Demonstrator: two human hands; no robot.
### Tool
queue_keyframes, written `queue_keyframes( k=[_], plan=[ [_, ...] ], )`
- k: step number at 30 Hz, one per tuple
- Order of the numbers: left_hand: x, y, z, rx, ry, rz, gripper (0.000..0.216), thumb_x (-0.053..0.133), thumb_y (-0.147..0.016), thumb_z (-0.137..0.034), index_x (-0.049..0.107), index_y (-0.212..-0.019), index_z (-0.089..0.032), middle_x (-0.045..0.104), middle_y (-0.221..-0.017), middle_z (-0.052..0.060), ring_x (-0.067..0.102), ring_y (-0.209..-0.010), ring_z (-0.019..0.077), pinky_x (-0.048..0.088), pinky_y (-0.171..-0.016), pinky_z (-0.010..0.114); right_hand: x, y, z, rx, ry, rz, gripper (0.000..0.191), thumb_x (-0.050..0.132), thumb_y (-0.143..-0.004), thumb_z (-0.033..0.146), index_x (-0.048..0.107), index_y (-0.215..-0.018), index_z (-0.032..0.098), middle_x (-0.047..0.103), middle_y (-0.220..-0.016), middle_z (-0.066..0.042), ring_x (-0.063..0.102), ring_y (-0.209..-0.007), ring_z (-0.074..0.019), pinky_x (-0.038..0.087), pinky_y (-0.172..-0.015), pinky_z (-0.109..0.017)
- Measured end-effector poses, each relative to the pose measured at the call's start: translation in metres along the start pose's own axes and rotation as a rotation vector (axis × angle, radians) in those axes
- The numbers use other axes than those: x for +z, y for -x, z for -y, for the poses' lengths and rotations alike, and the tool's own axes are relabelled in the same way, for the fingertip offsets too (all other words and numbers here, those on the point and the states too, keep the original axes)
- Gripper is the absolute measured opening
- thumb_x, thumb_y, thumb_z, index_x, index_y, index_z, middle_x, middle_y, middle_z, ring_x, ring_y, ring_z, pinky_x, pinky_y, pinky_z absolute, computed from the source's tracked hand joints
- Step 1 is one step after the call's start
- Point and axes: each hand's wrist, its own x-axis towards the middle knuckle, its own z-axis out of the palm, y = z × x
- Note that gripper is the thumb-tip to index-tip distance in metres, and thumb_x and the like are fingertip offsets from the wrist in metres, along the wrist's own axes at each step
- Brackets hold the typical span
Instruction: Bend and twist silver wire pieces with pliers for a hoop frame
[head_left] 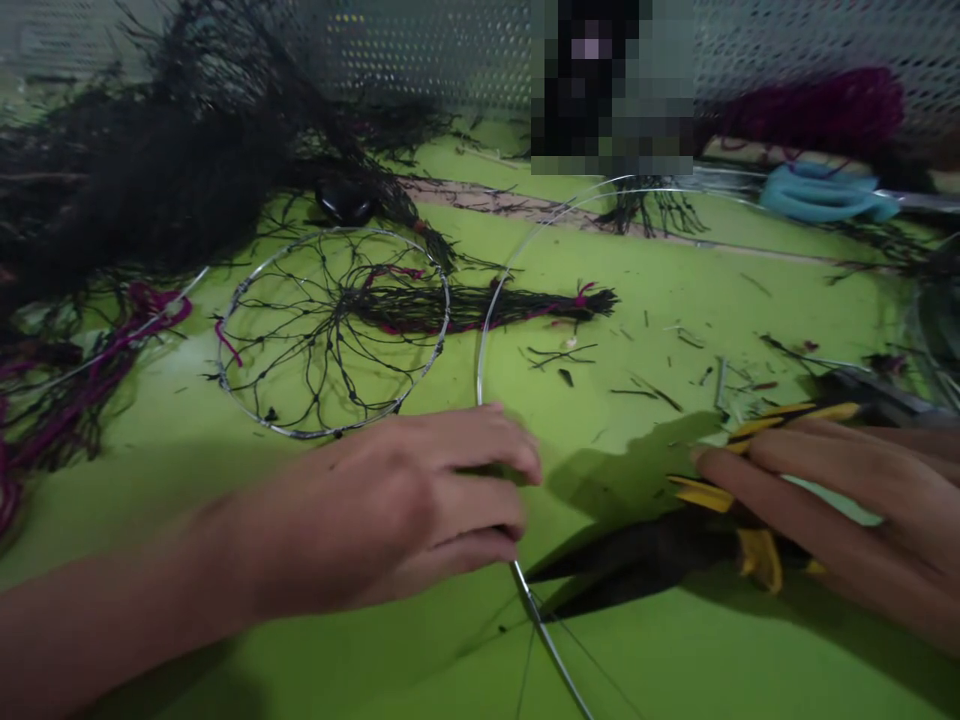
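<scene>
My left hand (420, 500) lies low on the green table (225, 480), its fingers curled over the near left arc of a large bare wire ring (487, 310). My right hand (840, 520) comes in from the right with fingers stretched out, resting on a pair of black pliers with yellow handles (675, 545) whose jaws point left toward the ring. To the left of the big ring lies a smaller wire hoop (330, 330) webbed with black thread. A bundle of black and magenta strands (517, 305) crosses between the two rings.
A big tangle of black fibre (150, 170) fills the far left, with magenta cord (90, 370) below it. Blue-handled scissors (825, 195) and a magenta yarn mass (817, 110) sit at the back right. Thread and wire scraps (675, 370) litter the table. A perforated panel (420, 50) stands behind.
</scene>
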Motion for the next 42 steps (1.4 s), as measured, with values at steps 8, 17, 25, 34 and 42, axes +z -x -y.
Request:
queue_keyframes(
  k=[8,17,25,34,42],
  plan=[
    [0.002,-0.003,-0.003,0.045,-0.102,0.004,0.021,0.06,-0.102,-0.022,0.074,-0.089,-0.014,0.072,-0.097,0.003,0.065,-0.095,0.0163,0.055,-0.105,0.033,-0.001,0.007,0.003,-0.101,0.057,0.04,0.064,0.038,-0.095,0.005,0.047,-0.152,0.031,0.067,-0.14,-0.001,0.074,-0.107,-0.0265,0.061,-0.078,-0.044],
    [0.003,-0.002,0.0,0.097,-0.132,-0.021,0.021,0.059,-0.102,-0.026,0.072,-0.089,-0.015,0.069,-0.093,0.005,0.065,-0.091,0.0181,0.058,-0.089,0.031,-0.011,-0.014,0.012,-0.099,0.104,-0.018,0.053,0.039,-0.095,-0.001,0.067,-0.128,0.03,0.075,-0.124,-0.002,0.073,-0.105,-0.0267,0.056,-0.079,-0.043],
    [0.004,-0.003,0.001,0.11,-0.14,0.004,0.019,0.061,-0.101,-0.025,0.072,-0.09,-0.014,0.07,-0.094,0.006,0.066,-0.096,0.0183,0.057,-0.095,0.032,-0.014,-0.029,0.013,-0.189,0.215,-0.073,0.044,0.041,-0.094,-0.005,0.071,-0.108,0.023,0.077,-0.107,-0.006,0.07,-0.088,-0.0235,0.05,-0.069,-0.039],
    [0.004,-0.005,0.002,0.15,-0.13,-0.019,0.014,0.064,-0.098,-0.02,0.074,-0.092,-0.012,0.072,-0.095,0.007,0.068,-0.098,0.0193,0.057,-0.1,0.034,-0.013,-0.029,0.014,-0.204,0.239,-0.077,0.041,0.042,-0.094,-0.005,0.069,-0.108,0.021,0.077,-0.104,-0.008,0.069,-0.086,-0.0238,0.05,-0.067,-0.038],
    [0.0,0.0,0.007,0.152,-0.11,0.018,0.014,0.062,-0.1,-0.026,0.074,-0.098,-0.019,0.069,-0.1,0.005,0.066,-0.103,0.0206,0.056,-0.085,0.032,-0.017,-0.031,-0.001,-0.155,0.211,0.043,0.053,0.032,-0.087,-0.005,0.064,-0.121,0.018,0.076,-0.116,-0.011,0.074,-0.089,-0.024,0.056,-0.062,-0.036]
  ],
)
